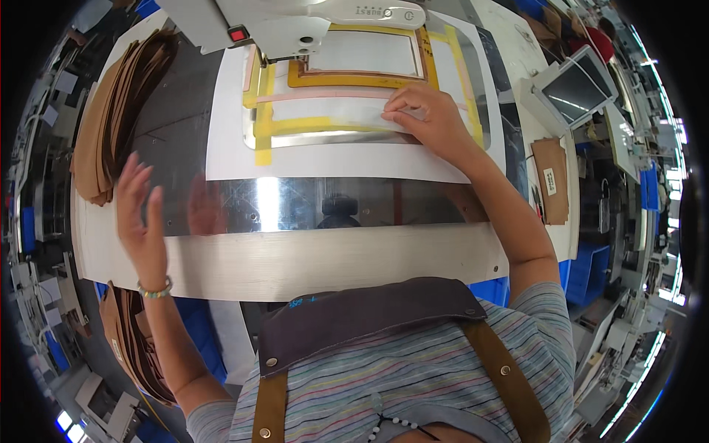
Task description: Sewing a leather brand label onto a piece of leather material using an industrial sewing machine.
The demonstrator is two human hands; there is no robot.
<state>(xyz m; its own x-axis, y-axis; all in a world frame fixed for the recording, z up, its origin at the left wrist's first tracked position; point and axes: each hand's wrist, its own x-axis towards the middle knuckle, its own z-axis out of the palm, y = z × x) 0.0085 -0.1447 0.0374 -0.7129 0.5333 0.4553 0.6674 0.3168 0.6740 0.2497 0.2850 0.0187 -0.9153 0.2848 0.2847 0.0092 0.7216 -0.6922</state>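
Note:
My right hand (430,122) is over the front right part of a clear sewing template (295,140) edged with yellow tape. Its thumb and forefinger are pinched together at a pale, see-through patch; what they hold, if anything, I cannot make out. Behind this hand, a yellow-brown rectangular frame (362,80) lies on the template, under the white head of a sewing machine (281,26). At the left, my left hand (139,214) is raised with fingers apart and nothing in it. It is nearest to a thick stack of brown fabric pieces (122,111).
A white sheet (340,161) lies under the template on a shiny metal plate (295,203). To the right are a screen (576,87), a brown piece with a white label (552,188) and small snips (537,201). More brown pieces (129,340) hang below the table's left side, near blue bins (196,332).

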